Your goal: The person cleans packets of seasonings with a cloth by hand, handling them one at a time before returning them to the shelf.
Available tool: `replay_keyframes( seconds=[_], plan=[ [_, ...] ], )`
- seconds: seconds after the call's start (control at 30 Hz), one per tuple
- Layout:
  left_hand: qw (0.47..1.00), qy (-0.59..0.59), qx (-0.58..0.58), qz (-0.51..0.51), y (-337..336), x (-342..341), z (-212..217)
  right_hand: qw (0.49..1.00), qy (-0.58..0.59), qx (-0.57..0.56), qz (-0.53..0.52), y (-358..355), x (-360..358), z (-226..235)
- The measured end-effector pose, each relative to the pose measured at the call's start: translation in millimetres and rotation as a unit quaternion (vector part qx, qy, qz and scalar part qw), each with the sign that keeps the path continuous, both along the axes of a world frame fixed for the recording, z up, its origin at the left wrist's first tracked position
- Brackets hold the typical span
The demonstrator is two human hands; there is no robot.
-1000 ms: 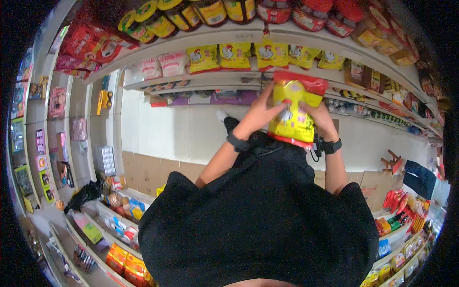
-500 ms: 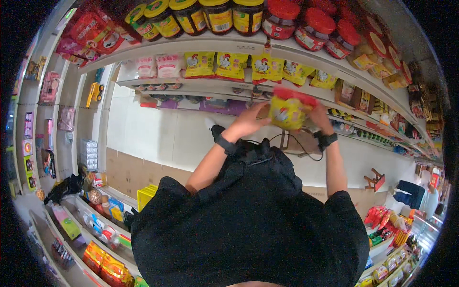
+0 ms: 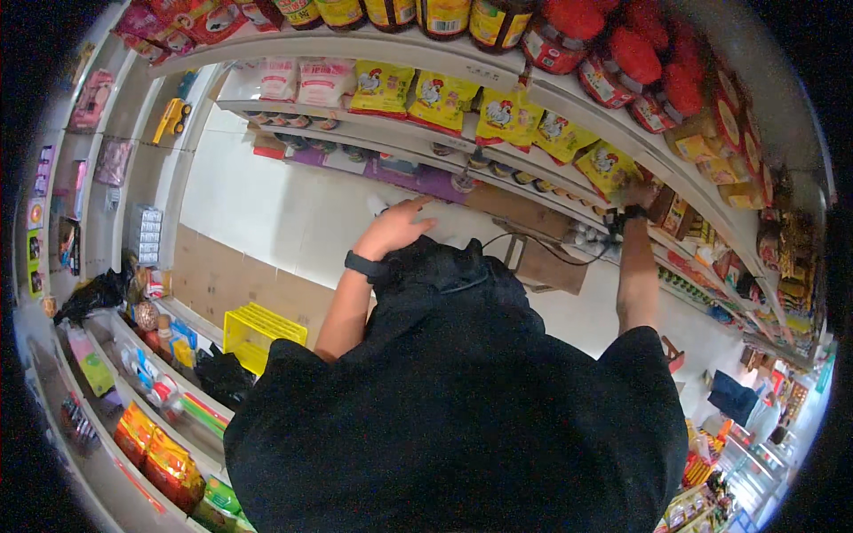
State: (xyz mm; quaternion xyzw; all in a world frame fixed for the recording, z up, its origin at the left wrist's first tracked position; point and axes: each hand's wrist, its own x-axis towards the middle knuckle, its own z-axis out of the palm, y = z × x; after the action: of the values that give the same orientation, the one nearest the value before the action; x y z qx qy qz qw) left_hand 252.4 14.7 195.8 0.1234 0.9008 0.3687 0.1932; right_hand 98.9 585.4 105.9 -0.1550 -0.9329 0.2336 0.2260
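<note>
A row of yellow bags with a white rooster on them (image 3: 442,96) stands on the shelf below the jars. My right hand (image 3: 633,195) reaches to the right end of this row, against the lower right edge of the last yellow bag (image 3: 607,167). Its fingers are blurred, so whether they grip the bag cannot be made out. My left hand (image 3: 395,229) hangs in front of the lower shelves, fingers apart, holding nothing. Dark bands circle both wrists.
Yellow-labelled jars (image 3: 444,18) and red-lidded jars (image 3: 613,67) line the shelf above. White-and-pink bags (image 3: 326,82) stand left of the yellow ones. A yellow crate (image 3: 264,333) sits on the floor behind me at left. A dark cable (image 3: 560,258) loops below my right arm.
The yellow-and-red bag between my hands is no longer there. My right hand has moved right to the shelf's yellow bags; my left has drawn back leftward. The view has shifted.
</note>
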Motion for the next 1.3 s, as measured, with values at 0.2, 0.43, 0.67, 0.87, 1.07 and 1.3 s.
replay_keyframes(
  seconds=[0.2, 0.43, 0.67, 0.87, 1.07, 1.3],
  plan=[
    [0.997, 0.008, 0.035, 0.061, -0.2, -3.7, 6.8, 0.998, -0.022, -0.004, -0.059, 7.2, -28.2, -16.8],
    [0.999, 0.027, -0.005, 0.038, -5.8, -10.9, 3.1, 0.985, 0.012, -0.056, -0.164, 5.8, -24.6, -0.4],
    [0.999, 0.016, 0.024, 0.018, 9.5, -25.4, 5.3, 0.935, 0.157, -0.117, -0.295, -6.2, 16.4, -51.4],
    [0.999, 0.010, -0.008, -0.052, 17.6, -33.5, 8.0, 0.963, 0.034, 0.096, -0.251, -56.9, 31.3, -135.8],
    [0.999, -0.018, 0.004, -0.031, 13.9, -42.1, 29.4, 0.993, 0.027, 0.062, -0.092, -33.4, 35.6, -148.8],
    [1.000, -0.010, 0.022, -0.011, 7.2, -33.1, 3.5, 0.977, 0.124, -0.167, 0.039, -69.7, 14.8, -112.4]
  ],
)
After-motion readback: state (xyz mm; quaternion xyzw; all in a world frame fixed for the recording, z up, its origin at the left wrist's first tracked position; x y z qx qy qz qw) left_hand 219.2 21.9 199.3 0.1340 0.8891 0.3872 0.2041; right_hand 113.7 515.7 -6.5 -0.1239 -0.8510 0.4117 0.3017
